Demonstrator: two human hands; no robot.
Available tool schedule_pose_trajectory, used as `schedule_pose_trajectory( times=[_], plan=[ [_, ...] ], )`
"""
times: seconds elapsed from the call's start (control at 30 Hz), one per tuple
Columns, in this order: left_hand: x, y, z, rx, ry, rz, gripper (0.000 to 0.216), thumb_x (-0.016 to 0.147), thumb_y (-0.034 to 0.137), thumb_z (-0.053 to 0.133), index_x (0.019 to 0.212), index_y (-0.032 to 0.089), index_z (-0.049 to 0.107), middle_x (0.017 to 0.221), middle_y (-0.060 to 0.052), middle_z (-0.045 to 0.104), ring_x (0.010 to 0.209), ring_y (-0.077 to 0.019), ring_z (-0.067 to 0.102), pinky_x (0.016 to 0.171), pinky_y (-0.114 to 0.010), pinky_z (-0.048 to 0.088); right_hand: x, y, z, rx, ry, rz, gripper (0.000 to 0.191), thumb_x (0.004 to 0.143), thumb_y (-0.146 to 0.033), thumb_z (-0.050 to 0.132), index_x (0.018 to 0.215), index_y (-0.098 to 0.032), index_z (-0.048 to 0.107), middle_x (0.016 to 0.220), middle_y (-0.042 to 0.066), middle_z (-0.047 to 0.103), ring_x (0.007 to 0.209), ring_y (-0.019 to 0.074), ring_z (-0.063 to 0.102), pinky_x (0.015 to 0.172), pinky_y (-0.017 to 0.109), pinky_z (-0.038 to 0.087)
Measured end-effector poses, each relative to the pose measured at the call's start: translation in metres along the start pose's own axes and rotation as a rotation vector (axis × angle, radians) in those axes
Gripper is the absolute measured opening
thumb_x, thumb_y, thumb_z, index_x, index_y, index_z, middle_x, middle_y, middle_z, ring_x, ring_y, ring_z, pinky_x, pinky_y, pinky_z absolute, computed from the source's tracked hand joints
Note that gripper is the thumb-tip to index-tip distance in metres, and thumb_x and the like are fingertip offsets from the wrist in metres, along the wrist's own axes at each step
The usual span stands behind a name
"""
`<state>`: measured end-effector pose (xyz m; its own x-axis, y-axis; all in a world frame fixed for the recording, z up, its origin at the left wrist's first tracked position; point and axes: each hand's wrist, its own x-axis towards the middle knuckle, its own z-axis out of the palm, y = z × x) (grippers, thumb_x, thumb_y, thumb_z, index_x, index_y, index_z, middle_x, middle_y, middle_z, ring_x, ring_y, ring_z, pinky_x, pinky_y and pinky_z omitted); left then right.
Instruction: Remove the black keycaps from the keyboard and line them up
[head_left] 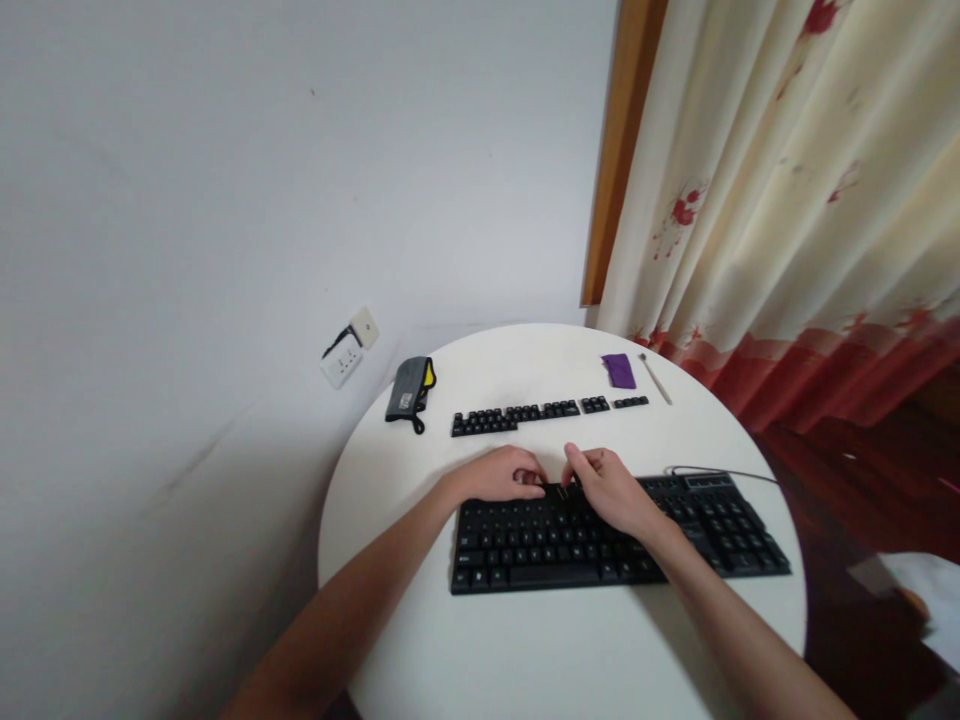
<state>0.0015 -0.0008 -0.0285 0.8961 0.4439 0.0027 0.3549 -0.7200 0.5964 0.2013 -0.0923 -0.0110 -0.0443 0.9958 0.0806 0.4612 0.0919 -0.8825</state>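
A black keyboard (600, 545) lies on a round white table (525, 640), its cable trailing off to the right. My left hand (499, 475) rests at the keyboard's far edge with its fingers curled. My right hand (611, 490) lies over the upper middle keys, fingers pinched around a small metal tool (562, 492) that stands on the top key row. Beyond the keyboard, rows of loose black keycaps (517, 415) are laid out in a line.
A grey and yellow pouch (409, 390) lies at the table's far left. A purple cloth (619, 370) and a thin stick (655, 378) lie at the far right. A wall socket (346, 352) sits on the white wall. Curtains (787, 200) hang to the right.
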Motion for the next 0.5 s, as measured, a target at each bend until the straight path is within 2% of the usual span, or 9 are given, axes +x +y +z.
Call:
schedule_pose_trajectory(
  times=[0.13,0.37,0.5],
  plan=[
    [0.001,-0.001,0.001,-0.023,-0.029,-0.013,0.020,0.082,0.031,0.063,0.097,0.020,0.072,0.081,-0.001,0.068,0.070,-0.0140,0.061,0.067,-0.023,0.043,-0.003,0.000,0.003,0.005,-0.066,0.006,0.051,0.087,-0.049,0.050,0.052,-0.016,0.065,0.038,-0.002,0.048,0.037,0.0107,0.040,0.042,0.025,0.027],
    [0.002,-0.006,0.003,0.021,0.006,0.009,0.016,0.081,0.030,0.064,0.085,0.017,0.071,0.076,-0.002,0.066,0.070,-0.0149,0.059,0.066,-0.023,0.042,-0.010,-0.007,0.012,-0.061,-0.127,-0.005,0.054,0.087,-0.052,0.051,0.045,-0.018,0.057,0.037,0.001,0.053,0.032,0.0115,0.042,0.039,0.026,0.026],
    [0.002,-0.007,0.003,0.001,-0.018,0.023,0.018,0.080,0.025,0.064,0.096,0.020,0.072,0.082,-0.002,0.067,0.074,-0.0149,0.059,0.069,-0.023,0.042,-0.018,-0.010,0.022,-0.234,-0.031,-0.145,0.049,0.087,-0.044,0.055,0.044,-0.021,0.052,0.043,0.005,0.058,0.039,0.0149,0.049,0.047,0.028,0.031]
  ],
)
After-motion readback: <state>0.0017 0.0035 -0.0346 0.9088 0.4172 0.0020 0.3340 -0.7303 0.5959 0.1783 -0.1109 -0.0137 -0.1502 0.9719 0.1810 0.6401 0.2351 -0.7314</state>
